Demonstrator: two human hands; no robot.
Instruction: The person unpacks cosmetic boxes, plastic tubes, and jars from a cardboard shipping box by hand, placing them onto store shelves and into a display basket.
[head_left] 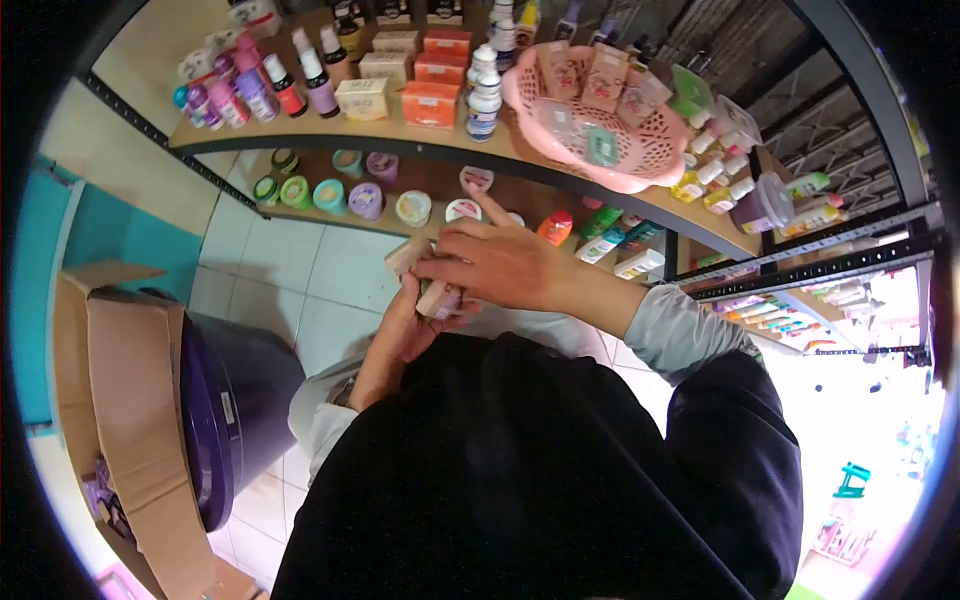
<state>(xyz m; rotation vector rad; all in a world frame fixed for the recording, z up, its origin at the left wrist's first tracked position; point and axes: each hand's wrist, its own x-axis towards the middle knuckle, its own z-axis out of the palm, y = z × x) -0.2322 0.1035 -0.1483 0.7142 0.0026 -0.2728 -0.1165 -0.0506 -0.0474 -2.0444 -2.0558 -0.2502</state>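
Small beige-pink packs [438, 299] are held close in front of my body. My left hand [397, 328] is closed around them from below. From above, my right hand [505, 262] folds over the same packs with its index finger stretched out toward the shelf. Another beige pack end [404, 256] sticks out at the left of my fingers; exactly how many packs there are is hidden. On the shelf ahead stands a pink perforated basket [530, 108], in which similar-looking packs [604, 78] lean at the back and a clear packet with a green label [601, 146] lies.
Spray bottles [316, 82], orange boxes [431, 104] and white-and-blue bottles [484, 105] line the upper shelf [420, 140]. Several round jars [366, 201] stand on the shelf below. At left are an open cardboard box [140, 400] and a dark purple tub [235, 400].
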